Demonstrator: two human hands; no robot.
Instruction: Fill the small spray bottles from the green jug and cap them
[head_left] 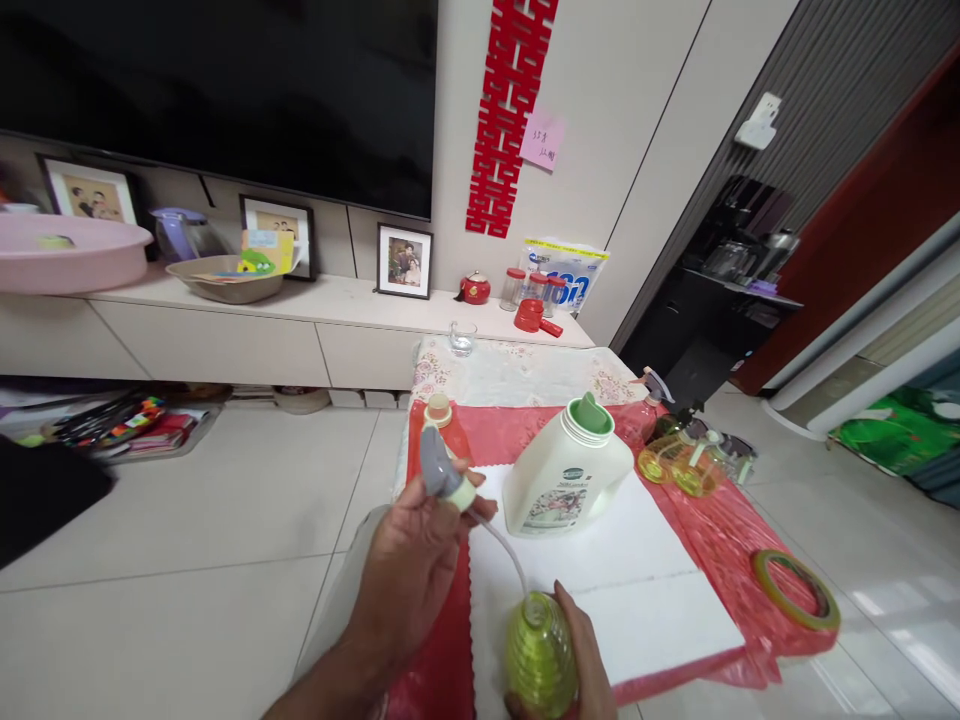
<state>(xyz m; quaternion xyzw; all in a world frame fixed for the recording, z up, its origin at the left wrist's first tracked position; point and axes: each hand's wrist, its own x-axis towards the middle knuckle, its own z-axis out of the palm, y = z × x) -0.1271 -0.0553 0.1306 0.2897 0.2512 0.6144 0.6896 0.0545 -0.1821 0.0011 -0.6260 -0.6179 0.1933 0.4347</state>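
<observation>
Between the fingers of my left hand (424, 535) is a grey and cream spray head (444, 475), raised above the table. Its thin dip tube (501, 540) curves down to the mouth of a ribbed yellow-green bottle (540, 655); whether the tip is inside the neck, I cannot tell. My right hand (585, 660) is wrapped around that bottle, which stands upright at the near edge of the white sheet (660, 600). Just beyond, a large cream detergent jug (566, 475) stands with its green-rimmed mouth uncapped. An orange bottle (448, 425) is partly behind my left hand.
Several spray bottles (694, 470) cluster at the table's right side. A tape roll (796, 590) lies on the red plastic cover (720, 530). A glass cup (463, 340) stands at the table's far end. Behind is a low cabinet (375, 345) with picture frames, jars and a pink basin (75, 255).
</observation>
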